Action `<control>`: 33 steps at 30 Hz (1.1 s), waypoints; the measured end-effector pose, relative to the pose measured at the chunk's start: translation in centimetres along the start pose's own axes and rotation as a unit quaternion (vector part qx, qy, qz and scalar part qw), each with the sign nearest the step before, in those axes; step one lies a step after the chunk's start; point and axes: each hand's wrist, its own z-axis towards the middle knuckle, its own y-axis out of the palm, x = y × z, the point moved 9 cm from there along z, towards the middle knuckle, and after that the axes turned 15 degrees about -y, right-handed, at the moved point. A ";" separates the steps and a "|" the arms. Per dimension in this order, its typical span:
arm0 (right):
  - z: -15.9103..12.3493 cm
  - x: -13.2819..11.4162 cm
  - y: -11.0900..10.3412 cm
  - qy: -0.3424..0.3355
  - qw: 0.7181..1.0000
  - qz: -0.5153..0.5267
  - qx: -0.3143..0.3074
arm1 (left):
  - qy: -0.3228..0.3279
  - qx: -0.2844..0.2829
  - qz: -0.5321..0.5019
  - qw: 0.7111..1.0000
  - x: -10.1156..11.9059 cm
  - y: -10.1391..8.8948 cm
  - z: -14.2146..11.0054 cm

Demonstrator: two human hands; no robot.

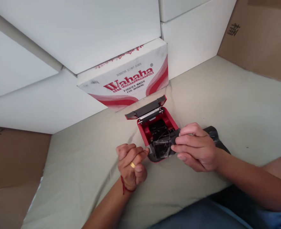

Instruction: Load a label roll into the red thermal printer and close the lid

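Working with both bare hands over a small, open red plastic box with rounded corners (143, 135), placed on a wrinkled, pale greenish cloth (245, 108) close in front of the body, probably for a straight view down into the dark interior. Tipped up along the far edge, away from both hands: a narrow grey-and-red plastic lid (145, 108), so leaving the opening within easy reach. Just below that, across the far end, a thin, silvery metal rod (151, 115).

Over the near part of the box, a crinkled, glossy black film-like sheet (163, 148). Pinching its right edge with the fingers of the right hand (199, 149), seemingly by the margin so as not to cover the middle. At the near left corner, the left hand (132, 165), with fingers curled and the forefinger tip touching the edge, perhaps to steady that side against the right; cannot tell whether pinching anything there. Near the right wrist, partly hidden behind the hand, a shiny black piece of material (212, 131), apparently laid aside.

Behind the lid, upright against large, plain white boxes (193, 44), a white cardboard carton with red lettering (131, 86), well clear of both hands.
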 end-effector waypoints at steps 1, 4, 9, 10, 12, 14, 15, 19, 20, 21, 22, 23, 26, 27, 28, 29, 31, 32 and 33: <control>0.4 0.2 0.0 0.006 1.000 0.008 -0.013 | -0.010 0.003 -0.013 1.000 -0.1 0.1 0.0; 2.0 2.3 0.0 0.083 0.992 0.058 -0.070 | -0.084 0.023 -0.090 0.992 -0.9 0.4 0.0; 3.6 7.7 3.2 0.266 0.916 0.077 -0.289 | -0.338 0.087 -0.274 0.896 -5.2 1.5 -0.7; 3.8 8.3 4.1 0.270 0.899 0.055 -0.340 | -0.377 0.078 -0.291 0.876 -6.0 2.2 -0.8; 4.3 9.2 5.8 0.258 0.869 0.001 -0.422 | -0.422 0.037 -0.295 0.856 -7.2 3.6 -0.9; 4.4 9.5 7.5 0.237 0.838 -0.047 -0.489 | -0.437 -0.008 -0.284 0.853 -7.9 4.8 -0.9; 4.4 9.5 8.2 0.228 0.823 -0.064 -0.516 | -0.438 -0.027 -0.280 0.854 -8.1 5.3 -1.0; 4.7 9.2 9.8 0.212 0.780 -0.113 -0.578 | -0.430 -0.094 -0.257 0.860 -8.1 6.7 -1.5; 4.8 9.1 10.0 0.209 0.775 -0.118 -0.585 | -0.429 -0.098 -0.250 0.862 -8.1 6.8 -1.5; 4.9 9.0 10.3 0.206 0.771 -0.118 -0.591 | -0.430 -0.093 -0.242 0.865 -8.1 6.8 -1.5; 5.0 8.9 10.6 0.204 0.768 -0.112 -0.596 | -0.433 -0.082 -0.231 0.867 -8.3 6.6 -1.4; 5.0 8.8 10.8 0.204 0.766 -0.104 -0.601 | -0.437 -0.068 -0.219 0.870 -8.4 6.4 -1.3; 5.0 8.6 10.0 0.217 0.767 -0.084 -0.598 | -0.440 -0.053 -0.193 0.875 -8.8 6.1 -0.9; 5.2 8.4 9.1 0.220 0.779 -0.076 -0.583 | -0.438 -0.060 -0.190 0.877 -8.7 6.2 -0.7; 5.5 8.1 8.0 0.218 0.799 -0.061 -0.557 | -0.434 -0.070 -0.190 0.878 -8.6 6.3 -0.6; 5.8 7.7 6.5 0.215 0.825 -0.038 -0.522 | -0.429 -0.080 -0.189 0.880 -8.5 6.4 -0.5; 6.0 6.7 2.6 0.203 0.879 0.020 -0.432 | -0.422 -0.090 -0.183 0.883 -8.2 6.3 -0.2; 5.8 6.4 0.4 0.206 0.898 0.036 -0.387 | -0.419 -0.093 -0.179 0.885 -8.1 6.2 -0.1; 5.2 6.3 -1.8 0.212 0.912 0.034 -0.351 | -0.416 -0.094 -0.175 0.887 -8.0 6.1 0.0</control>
